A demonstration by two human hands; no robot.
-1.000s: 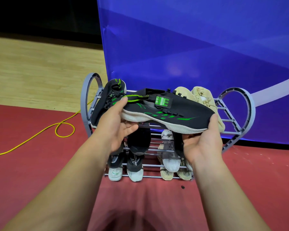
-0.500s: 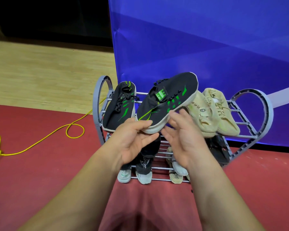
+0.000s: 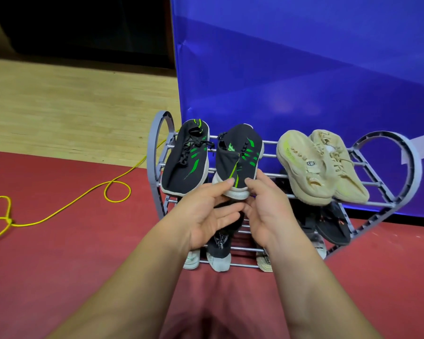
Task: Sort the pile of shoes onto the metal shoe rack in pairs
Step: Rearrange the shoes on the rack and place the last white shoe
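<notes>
A yellow cord [image 3: 83,199] loops on the red floor left of the metal shoe rack [image 3: 154,152]. On the rack's top tier, at its left end, lies a black laced shoe [image 3: 184,165] with green stripes and a white sole. Just beside it lies its mate [image 3: 238,155], toe towards the person and overhanging the rack's front bar. The left hand [image 3: 206,216] has its thumb on that toe, fingers loosely spread below. The right hand [image 3: 267,211] touches the toe from the other side, fingers relaxed; neither clasps it. Towards the rack's right end lies a beige pair [image 3: 316,167]; its small dark label cannot be read. White lettering on a black shoe [image 3: 219,243] on a lower tier is blurred.
</notes>
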